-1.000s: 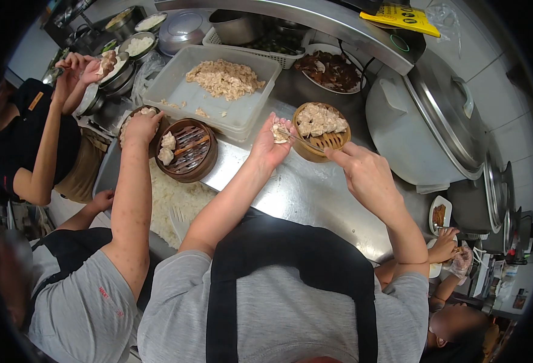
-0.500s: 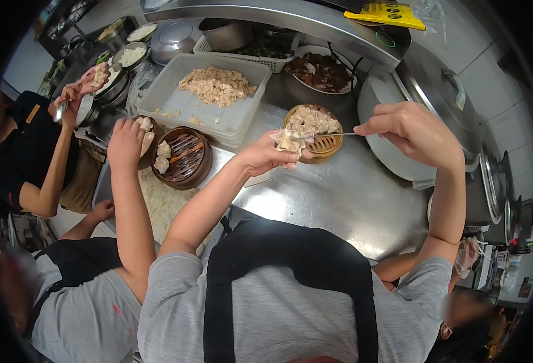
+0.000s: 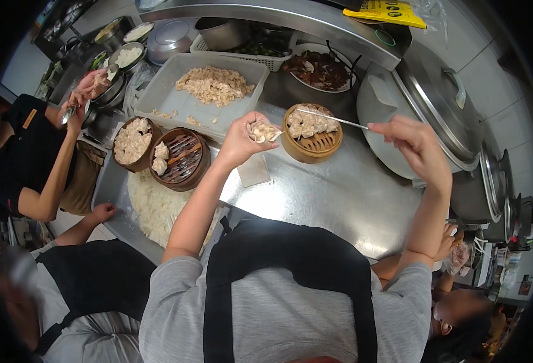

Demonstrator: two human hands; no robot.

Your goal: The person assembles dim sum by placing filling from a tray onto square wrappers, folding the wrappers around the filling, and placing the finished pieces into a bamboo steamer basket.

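Bamboo steamer (image 3: pixel 310 156) on counter (image 3: pixel 333 193) (steel)

Passage is available over the steel worktop (image 3: pixel 333 199), on the near side of the light bamboo steamer (image 3: pixel 312 157). A pale square wrapper (image 3: pixel 254 172) lies at this area's left edge. Obstructions: left, the dark bamboo steamer (image 3: pixel 204 171); far left, the plastic tub (image 3: pixel 184 103); right, the large lidded pot (image 3: pixel 378 112). The metal spatula (image 3: pixel 348 123), held in the right hand (image 3: pixel 414 148), crosses the light bamboo steamer's upper access.

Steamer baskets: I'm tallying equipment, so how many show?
3: a full basket leftmost, a dark basket beside it, a pale basket right of the left hand. Others may be hidden.
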